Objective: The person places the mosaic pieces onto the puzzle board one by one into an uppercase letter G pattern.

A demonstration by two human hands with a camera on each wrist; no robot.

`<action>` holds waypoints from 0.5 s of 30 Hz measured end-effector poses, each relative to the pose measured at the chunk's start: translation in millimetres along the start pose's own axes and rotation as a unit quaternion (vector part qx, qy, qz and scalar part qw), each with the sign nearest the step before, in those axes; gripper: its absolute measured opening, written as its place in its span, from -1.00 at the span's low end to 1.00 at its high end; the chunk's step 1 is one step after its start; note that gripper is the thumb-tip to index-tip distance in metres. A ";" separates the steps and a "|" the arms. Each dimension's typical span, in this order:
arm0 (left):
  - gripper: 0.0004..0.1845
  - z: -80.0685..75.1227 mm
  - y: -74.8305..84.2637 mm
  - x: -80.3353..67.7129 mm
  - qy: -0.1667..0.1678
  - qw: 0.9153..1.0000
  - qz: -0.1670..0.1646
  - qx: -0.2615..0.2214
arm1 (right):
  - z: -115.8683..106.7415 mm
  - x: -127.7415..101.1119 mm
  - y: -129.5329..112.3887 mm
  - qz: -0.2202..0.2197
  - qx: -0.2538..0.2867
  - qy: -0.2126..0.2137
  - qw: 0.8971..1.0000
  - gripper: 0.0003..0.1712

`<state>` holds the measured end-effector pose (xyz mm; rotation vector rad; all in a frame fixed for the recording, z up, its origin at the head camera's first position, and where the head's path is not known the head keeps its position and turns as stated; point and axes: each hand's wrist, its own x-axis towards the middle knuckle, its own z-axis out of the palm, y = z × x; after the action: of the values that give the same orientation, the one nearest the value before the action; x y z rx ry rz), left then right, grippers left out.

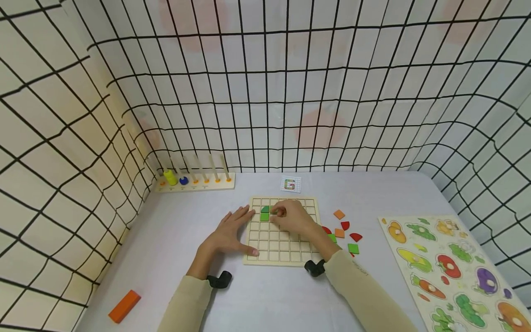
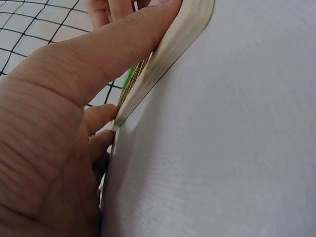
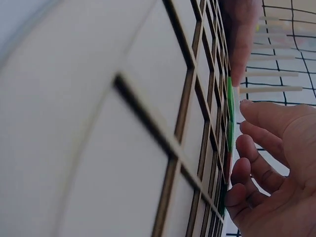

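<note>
A square wooden grid board [image 1: 286, 256] lies on the white table. My left hand [image 1: 230, 234] is spread at its left side, with the thumb on the near-left rim and the other fingertips at the left edge. Over the upper middle of the board is my right hand [image 1: 293, 217], its fingers bent beside a green square tile [image 1: 264, 216] and a darker green rounded tile [image 1: 265, 209]. A dark green sliver shows by its fingertips; whether they pinch it is hidden. In the right wrist view, a red edge [image 3: 228, 165] shows near the right fingers [image 3: 247, 160].
Loose orange, red and green tiles [image 1: 353, 249] lie right of the board. A pattern card [image 1: 291, 184] is behind it. A peg stand [image 1: 199, 185] stands back left, an orange block [image 1: 124, 306] front left. A vegetable puzzle board [image 1: 427, 249] lies at the right.
</note>
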<state>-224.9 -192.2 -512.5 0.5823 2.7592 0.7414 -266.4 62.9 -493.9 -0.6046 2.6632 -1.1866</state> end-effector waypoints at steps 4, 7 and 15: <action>0.37 1.4 0.1 1.7 0.003 1.000 0.002 0.004 | -8.7 -7.9 8.1 0.000 0.005 0.010 1.000 -0.78; 0.37 1.5 0.5 1.7 0.002 1.000 0.002 0.005 | -15.7 -12.9 18.3 0.005 0.003 0.018 1.000 -0.76; 0.37 0.1 1.8 -0.9 0.003 1.000 0.004 -0.001 | -43.4 -30.8 43.1 0.010 -0.002 0.035 0.999 -0.72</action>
<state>-223.5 -191.2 -511.6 0.5908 2.7617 0.7494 -264.7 131.3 -497.2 -0.5461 2.7234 -1.2198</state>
